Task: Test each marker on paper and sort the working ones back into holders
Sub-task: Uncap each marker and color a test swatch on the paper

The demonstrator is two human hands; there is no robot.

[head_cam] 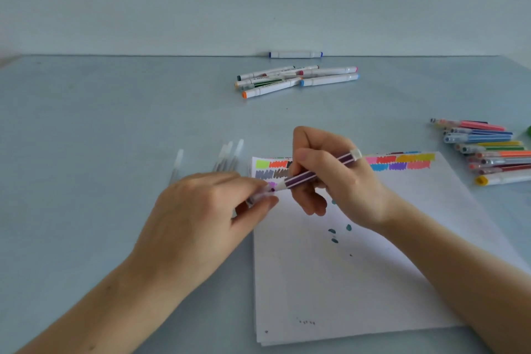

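The grey table (115,123) filled most of the frame, and a white sheet of paper (359,282) lay at lower right. Two rows of coloured test scribbles (402,162) were seen along the paper's top edge, so a good many markers were judged already tested. A pile of thin coloured markers (488,149) lay at the right edge, a cluster of white-barrelled markers (296,79) at upper centre, and a single marker (296,54) against the wall; which piles remained untested could not be told. No holders were visible, so sorting was judged still to be done.

At frame centre, a purple striped marker (313,171) was gripped in the curled fingers of the right hand (336,178). Its long axis ran diagonally, tip toward lower left, tail toward upper right. A clear cap (260,195) at the tip was pinched by the left hand (207,210); whether it was going on or coming off could not be told. Several clear caps (230,152) lay beyond the left hand.
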